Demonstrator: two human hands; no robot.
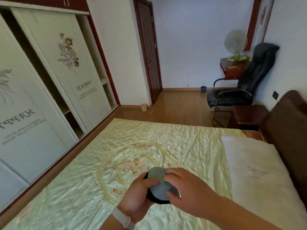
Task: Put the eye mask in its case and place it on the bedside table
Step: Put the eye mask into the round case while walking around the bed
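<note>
Above the bed, low in the middle of the view, both hands hold a black oval case with a grey eye mask lying in or on it. My left hand grips the case from the left and below. My right hand rests its fingers on the grey mask, pressing on its right side. How far the mask sits inside the case is hidden by the fingers. The dark wooden bedside table stands far off at the right, beside the brown headboard.
A pale yellow embroidered bedspread covers the bed, with a white pillow at the right. A black office chair stands beyond the bedside table. A white wardrobe lines the left wall. Wooden floor lies beyond the bed.
</note>
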